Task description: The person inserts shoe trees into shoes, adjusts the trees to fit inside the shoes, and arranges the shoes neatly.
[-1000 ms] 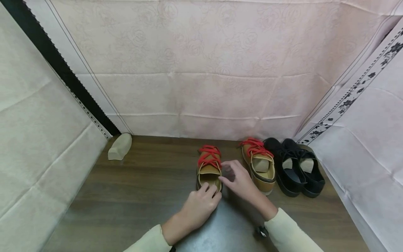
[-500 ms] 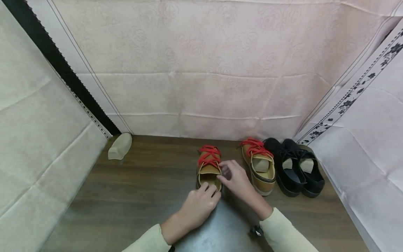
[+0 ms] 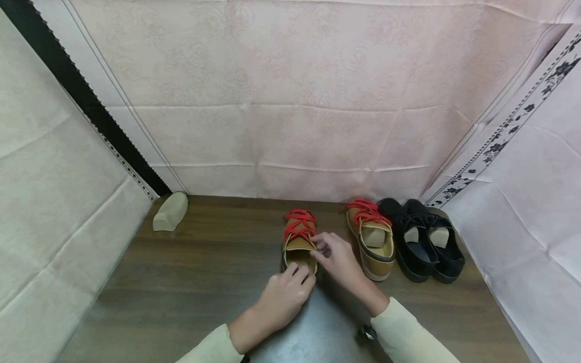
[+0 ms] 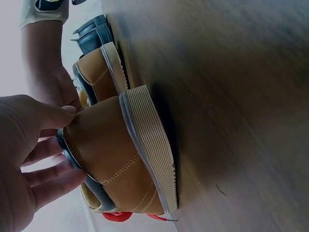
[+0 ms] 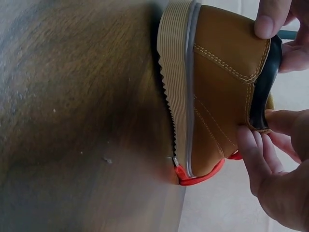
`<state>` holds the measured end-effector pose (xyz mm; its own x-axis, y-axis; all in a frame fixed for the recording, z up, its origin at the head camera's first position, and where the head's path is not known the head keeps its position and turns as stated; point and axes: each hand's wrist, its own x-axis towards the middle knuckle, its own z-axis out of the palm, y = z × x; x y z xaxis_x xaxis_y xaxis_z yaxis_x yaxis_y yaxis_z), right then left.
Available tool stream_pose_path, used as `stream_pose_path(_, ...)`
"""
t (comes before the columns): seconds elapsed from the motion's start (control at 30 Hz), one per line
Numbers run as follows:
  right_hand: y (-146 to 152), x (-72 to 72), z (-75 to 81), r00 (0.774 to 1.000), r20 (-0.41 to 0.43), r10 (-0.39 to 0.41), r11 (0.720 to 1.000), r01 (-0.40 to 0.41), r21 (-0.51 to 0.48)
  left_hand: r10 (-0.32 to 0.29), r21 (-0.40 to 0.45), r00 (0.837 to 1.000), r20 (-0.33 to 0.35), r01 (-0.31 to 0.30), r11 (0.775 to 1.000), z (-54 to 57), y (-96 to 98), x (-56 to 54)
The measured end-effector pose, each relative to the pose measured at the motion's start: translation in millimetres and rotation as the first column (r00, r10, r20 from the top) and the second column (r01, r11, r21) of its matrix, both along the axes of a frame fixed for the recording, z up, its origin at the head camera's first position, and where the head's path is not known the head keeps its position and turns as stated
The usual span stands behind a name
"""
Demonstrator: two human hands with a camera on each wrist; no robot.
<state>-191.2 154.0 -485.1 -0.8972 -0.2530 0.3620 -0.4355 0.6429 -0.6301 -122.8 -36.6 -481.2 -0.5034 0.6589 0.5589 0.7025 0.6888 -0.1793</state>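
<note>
A tan lace-up shoe (image 3: 298,244) with red laces and a dark padded collar stands on the floor, its toe away from me. My left hand (image 3: 282,298) grips the back of its collar. In the left wrist view the thumb lies on the outer heel (image 4: 104,140), with fingers over the collar's edge. My right hand (image 3: 341,263) pinches the collar's right side just behind the laces. The right wrist view has the fingers of that hand outside the tan upper (image 5: 217,92) and the thumb at the inner edge. Little of the inside shows past my left fingers.
To the right stands the matching tan shoe (image 3: 378,262) with a pale insert inside. Beside it is a pair of black shoes (image 3: 414,267), also with pale inserts. A loose cream insert (image 3: 171,212) lies at the far left corner. White cloth walls (image 3: 281,136) enclose the wooden floor (image 3: 190,282).
My right hand has moved slightly left, its fingertips coming over the shoe's collar edge. The left hand keeps its hold on the heel, and the shoe stays in place.
</note>
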Motion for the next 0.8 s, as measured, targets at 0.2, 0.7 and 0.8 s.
stream_pose_path(0.2, -0.3, -1.2, 0.3, 0.997, 0.074, -0.030, 0.999, 0.031, -0.017, -0.007, 0.046, 1.000, -0.002, 0.007, 0.999, -1.0, -1.2, -0.9)
stream_pose_path(0.7, -0.3, -0.8, -1.6, 0.992, 0.121, -0.028, 0.999, 0.032, -0.033, -0.060, 0.120, 0.997, 0.051, 0.053, 0.991, 10.7, -22.4, -12.0)
stream_pose_path(0.8, 1.0, -1.3, -2.6, 0.993, 0.113, -0.027, 0.999, 0.031, -0.033, -0.056, 0.141, 0.998, 0.035, 0.050, 0.989, 14.8, -29.8, -16.5)
